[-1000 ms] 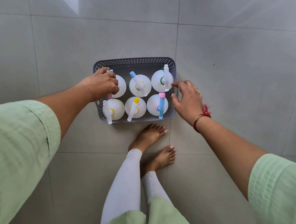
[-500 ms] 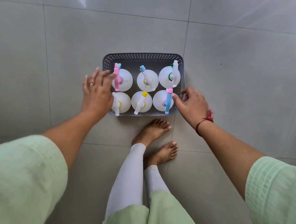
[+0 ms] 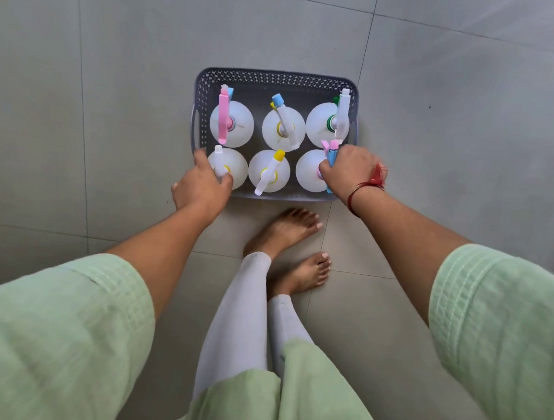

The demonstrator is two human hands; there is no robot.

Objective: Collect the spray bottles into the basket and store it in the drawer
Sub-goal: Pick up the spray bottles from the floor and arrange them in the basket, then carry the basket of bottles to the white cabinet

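Moved inward: left hand grips white-trigger bottle, right hand grips blue-trigger bottle

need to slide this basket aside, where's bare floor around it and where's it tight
Bare floor lies left, right and beyond the basket. Tight on the near side: both feet stand close to its rim, and the left hand and right hand cover the near corners.

No readable text, labels, numbers anywhere in view.
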